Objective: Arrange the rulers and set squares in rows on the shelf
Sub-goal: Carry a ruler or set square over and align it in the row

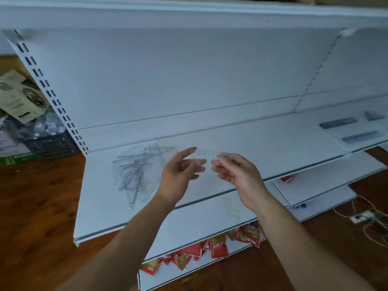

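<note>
A clear plastic ruler (pixel 206 154) with printed numbers is held level above the white shelf (pixel 273 143), between both hands. My left hand (pixel 180 175) pinches its left end with thumb and forefinger. My right hand (pixel 237 173) pinches its right end. A loose pile of clear rulers and set squares (pixel 137 173) lies on the shelf to the left of my hands.
Dark flat items (pixel 338 122) lie on the neighbouring shelf section at the right. Red snack packets (pixel 218 246) fill the lower shelf below. A crate with packages (pixel 31 122) stands at the left on the wooden floor. Cables (pixel 365 217) lie at the lower right.
</note>
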Available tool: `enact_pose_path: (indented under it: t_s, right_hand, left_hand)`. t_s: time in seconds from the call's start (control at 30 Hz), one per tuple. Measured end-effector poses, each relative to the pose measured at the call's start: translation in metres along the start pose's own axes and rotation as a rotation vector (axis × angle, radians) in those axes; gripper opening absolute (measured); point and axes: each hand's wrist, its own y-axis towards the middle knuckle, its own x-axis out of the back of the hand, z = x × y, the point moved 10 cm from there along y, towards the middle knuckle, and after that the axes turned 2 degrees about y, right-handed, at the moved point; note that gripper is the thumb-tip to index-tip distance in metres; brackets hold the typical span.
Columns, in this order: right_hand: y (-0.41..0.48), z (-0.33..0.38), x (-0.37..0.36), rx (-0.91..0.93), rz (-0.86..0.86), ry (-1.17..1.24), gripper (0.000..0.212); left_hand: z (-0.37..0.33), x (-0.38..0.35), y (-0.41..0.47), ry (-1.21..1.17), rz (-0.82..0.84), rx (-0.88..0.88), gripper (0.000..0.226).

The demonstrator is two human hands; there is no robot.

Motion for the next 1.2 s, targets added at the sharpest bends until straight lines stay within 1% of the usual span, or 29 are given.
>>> enact_pose_path:
  t_s: [0.13, 0.2, 0.3, 0.53, 0.63, 0.7, 0.9, 1.1, 1.2]
  right_hand:
    - [-0.015, 0.012, 0.064, -0.008, -0.056, 0.019, 0.015]
    - [-0.023, 0.024, 0.104, 0.009, -0.113, 0.043, 0.011]
    - [-0.038, 0.042, 0.17, 0.055, -0.209, 0.074, 0.006]
    - [-0.075, 0.07, 0.31, 0.101, -0.362, 0.044, 0.008]
    - [-0.096, 0.081, 0.372, 0.119, -0.447, 0.048, 0.007]
    - [-0.107, 0.089, 0.407, 0.13, -0.485, 0.04, 0.006]
    - [-0.132, 0.104, 0.493, 0.13, -0.597, 0.077, 0.013]
    - [-0.131, 0.108, 0.566, 0.144, -0.693, 0.071, 0.007]
    - [-0.119, 0.113, 0.61, 0.151, -0.722, 0.065, 0.009]
  left_hand:
    - [0.004, -0.071, 0.008, 0.031, 0.058, 0.025, 0.014]
    - [0.009, -0.11, 0.009, 0.043, 0.093, 0.034, 0.011]
    - [0.017, -0.17, 0.006, 0.046, 0.153, 0.052, 0.01]
    - [0.04, -0.315, 0.001, 0.078, 0.276, 0.064, 0.009]
    - [0.046, -0.381, -0.003, 0.103, 0.348, 0.027, 0.014]
    - [0.049, -0.422, -0.005, 0.121, 0.399, -0.001, 0.013]
    - [0.067, -0.513, -0.005, 0.172, 0.513, 0.028, 0.015]
    - [0.084, -0.593, 0.015, 0.152, 0.598, 0.03, 0.013]
    - [0.098, -0.638, 0.033, 0.166, 0.654, 0.013, 0.018]
